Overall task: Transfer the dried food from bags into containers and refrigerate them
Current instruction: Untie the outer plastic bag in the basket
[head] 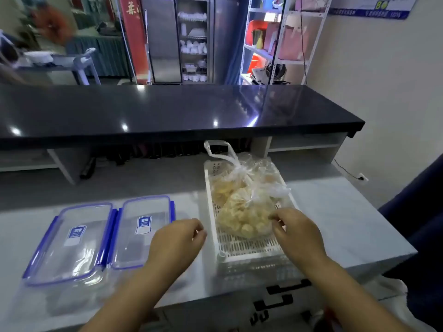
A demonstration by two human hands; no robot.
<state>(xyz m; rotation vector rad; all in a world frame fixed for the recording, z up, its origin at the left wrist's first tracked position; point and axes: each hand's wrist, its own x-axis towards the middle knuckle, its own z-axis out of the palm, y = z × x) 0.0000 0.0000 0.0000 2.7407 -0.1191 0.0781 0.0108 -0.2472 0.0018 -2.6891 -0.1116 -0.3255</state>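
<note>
A white slotted basket stands on the grey counter and holds tied clear bags of pale yellow dried food. The nearest bag lies in front; another bag lies behind it. My right hand touches the near bag's right side with bent fingers, but a grip is not clear. My left hand hovers just left of the basket, fingers loosely curled and holding nothing. Two clear containers with blue-clipped lids sit to the left: one far left, one beside my left hand.
A raised black countertop runs across behind the work surface, with open cubbies beneath it. A wall stands to the right, with a dark blue object at the counter's right end. Shelves and a steel cabinet stand beyond the counter.
</note>
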